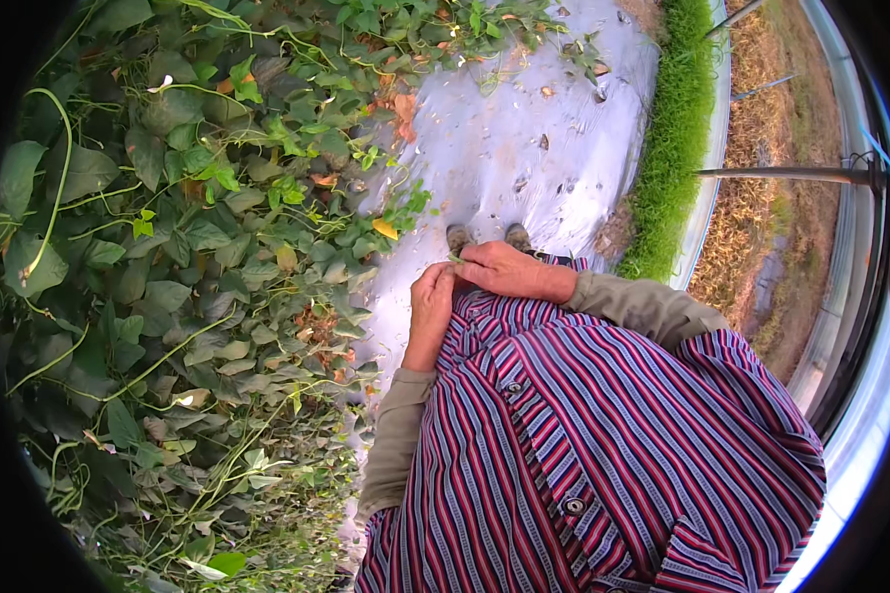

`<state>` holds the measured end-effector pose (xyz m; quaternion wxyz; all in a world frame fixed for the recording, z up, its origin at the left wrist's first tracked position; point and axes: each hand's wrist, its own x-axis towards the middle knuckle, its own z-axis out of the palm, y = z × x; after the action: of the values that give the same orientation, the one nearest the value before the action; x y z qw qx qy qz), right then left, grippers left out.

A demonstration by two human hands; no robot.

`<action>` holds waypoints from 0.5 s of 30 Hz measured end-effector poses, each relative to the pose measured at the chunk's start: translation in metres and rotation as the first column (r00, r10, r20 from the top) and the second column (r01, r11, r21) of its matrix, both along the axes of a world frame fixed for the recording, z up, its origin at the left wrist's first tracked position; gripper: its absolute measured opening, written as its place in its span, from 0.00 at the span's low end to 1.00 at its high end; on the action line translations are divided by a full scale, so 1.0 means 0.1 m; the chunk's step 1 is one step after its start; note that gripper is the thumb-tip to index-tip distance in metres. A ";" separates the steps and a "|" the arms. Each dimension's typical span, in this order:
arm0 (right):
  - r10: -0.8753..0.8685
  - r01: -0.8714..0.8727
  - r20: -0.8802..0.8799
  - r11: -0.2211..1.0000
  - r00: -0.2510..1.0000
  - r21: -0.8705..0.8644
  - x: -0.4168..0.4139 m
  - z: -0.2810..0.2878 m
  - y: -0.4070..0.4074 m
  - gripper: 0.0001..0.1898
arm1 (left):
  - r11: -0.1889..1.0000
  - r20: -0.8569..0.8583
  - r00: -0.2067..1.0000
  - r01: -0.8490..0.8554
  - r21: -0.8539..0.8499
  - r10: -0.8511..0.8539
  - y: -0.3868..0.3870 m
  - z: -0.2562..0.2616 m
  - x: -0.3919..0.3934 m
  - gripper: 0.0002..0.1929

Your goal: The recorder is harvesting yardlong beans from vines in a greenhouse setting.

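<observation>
My left hand point(430, 307) and my right hand point(500, 270) meet in front of my waist, fingertips together. Between them a small green plant piece point(456, 259) is pinched; only a short bit shows past the fingers, so whether it is a pod or a stem I cannot tell. The right hand lies over the far end of it, its fingers curled. Just left of the hands grows a dense bed of leafy vines point(215, 230), with long thin tendrils and a few pale blossoms.
Pale plastic ground film point(519, 133) covers the path beneath my shoes point(518, 237), with dry leaves scattered on it. Along the right runs a strip of bright green grass point(671, 141). Beyond it are a metal pole point(786, 174) and the greenhouse's side film point(856, 459).
</observation>
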<state>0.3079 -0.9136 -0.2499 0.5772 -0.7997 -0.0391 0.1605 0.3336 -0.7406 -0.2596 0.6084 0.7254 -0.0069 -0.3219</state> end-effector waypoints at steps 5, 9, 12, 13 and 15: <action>-0.037 0.037 -0.006 0.999 0.999 -0.013 0.30 -0.10 0.17 0.18 | 0.999 -0.068 0.997 0.043 -0.004 -0.043 0.16 0.00 0.35 0.13; -0.095 0.095 -0.026 0.995 0.995 0.001 0.46 -0.21 0.28 0.16 | 0.999 -0.095 0.994 0.045 -0.006 -0.045 0.25 -0.09 0.58 0.13; -0.106 0.103 -0.086 0.994 0.991 -0.038 0.53 -0.19 0.34 0.15 | 1.000 -0.150 0.989 0.015 -0.013 -0.016 0.32 -0.18 0.71 0.12; -0.118 0.115 -0.082 0.992 0.990 -0.042 0.55 -0.17 0.33 0.15 | 0.999 -0.146 0.989 0.027 -0.017 -0.029 0.29 -0.19 0.76 0.12; -0.190 0.190 -0.020 0.982 0.982 0.004 0.60 -0.12 0.28 0.14 | 0.998 -0.182 0.981 0.068 0.002 -0.067 0.25 -0.18 0.86 0.12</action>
<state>0.3679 -0.8857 -0.2617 0.5927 -0.7964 0.0423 0.1123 0.4191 -0.7155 -0.2778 0.5923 0.6947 0.0256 -0.4073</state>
